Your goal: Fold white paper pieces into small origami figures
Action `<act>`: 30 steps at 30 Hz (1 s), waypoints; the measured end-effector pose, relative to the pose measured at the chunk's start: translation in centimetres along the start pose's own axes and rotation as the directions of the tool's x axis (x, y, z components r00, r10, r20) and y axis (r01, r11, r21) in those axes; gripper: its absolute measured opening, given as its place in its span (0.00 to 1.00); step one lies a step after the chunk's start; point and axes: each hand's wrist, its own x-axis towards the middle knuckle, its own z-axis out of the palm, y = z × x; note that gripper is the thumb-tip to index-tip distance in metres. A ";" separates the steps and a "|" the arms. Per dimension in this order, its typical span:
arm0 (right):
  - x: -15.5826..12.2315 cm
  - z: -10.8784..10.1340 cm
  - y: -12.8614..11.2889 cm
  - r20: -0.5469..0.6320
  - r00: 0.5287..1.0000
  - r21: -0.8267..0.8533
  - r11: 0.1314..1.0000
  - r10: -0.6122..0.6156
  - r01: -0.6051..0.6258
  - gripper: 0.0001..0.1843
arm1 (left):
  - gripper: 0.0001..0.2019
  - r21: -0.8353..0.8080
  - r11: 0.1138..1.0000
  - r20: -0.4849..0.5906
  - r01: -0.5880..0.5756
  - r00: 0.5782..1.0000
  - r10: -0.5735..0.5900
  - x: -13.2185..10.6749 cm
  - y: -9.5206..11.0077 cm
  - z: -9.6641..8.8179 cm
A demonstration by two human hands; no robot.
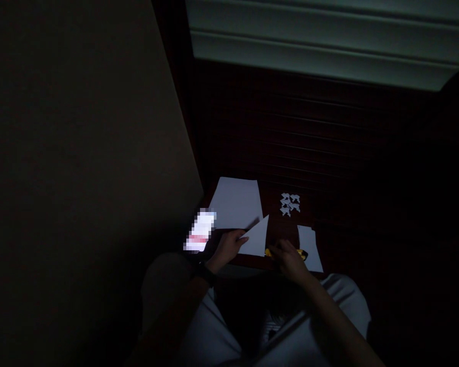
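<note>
While the left hand (229, 245) pinched a pointed paper piece (257, 239), the right hand (289, 260) gripped a yellow cutter (302, 253)

As I looked in remotely through the head camera, I saw the paper piece near the front edge of the dark table (273, 224), between the two hands. The left one nipped its left side; the right one was closed around the cutter, whose front end lay right by the paper's lower right corner. I could not tell whether they touched. Behind the paper piece I had a large white sheet (237, 201), with a bright, pixelated screen (201, 232) at its near left corner. A cluster of small paper cutouts (289, 204) lay farther back on the right, and more white paper (309, 247) sat just beyond the right hand. The room was very dim.
</note>
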 end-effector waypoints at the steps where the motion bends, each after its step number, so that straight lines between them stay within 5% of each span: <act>1: -0.1 0.1 0.0 -0.003 1.000 0.006 1.000 0.004 -0.004 0.21 | 0.11 0.017 1.000 -0.007 0.007 1.000 -0.007 0.0 -0.2 0.2; 5: -0.3 0.4 0.4 -0.013 1.000 0.055 0.998 0.021 -0.021 0.20 | 0.12 0.093 0.996 -0.042 -0.001 0.999 0.004 -0.5 -0.5 0.5; 9: -0.4 0.6 0.7 -0.026 0.999 0.098 0.994 0.042 -0.040 0.19 | 0.16 0.300 0.946 -0.153 -0.124 0.972 0.176 -1.2 0.7 0.3; 15: -0.5 0.9 0.6 -0.043 0.997 0.101 0.993 0.058 -0.053 0.20 | 0.19 0.442 0.748 0.194 -0.496 0.866 0.460 -0.9 3.1 1.0; 20: -0.6 0.6 0.1 -0.038 0.999 0.100 0.994 0.039 -0.035 0.20 | 0.19 0.420 0.688 0.330 -0.592 0.806 0.492 0.0 2.8 2.0; 25: -0.4 0.2 -0.2 -0.018 1.000 0.133 0.991 -0.004 0.006 0.20 | 0.18 0.412 0.694 0.355 -0.590 0.806 0.474 -0.2 1.9 2.3; 30: -0.4 -0.1 -0.1 0.001 1.000 0.128 0.992 -0.010 0.010 0.19 | 0.18 0.454 0.738 0.240 -0.499 0.867 0.438 -1.4 2.4 3.0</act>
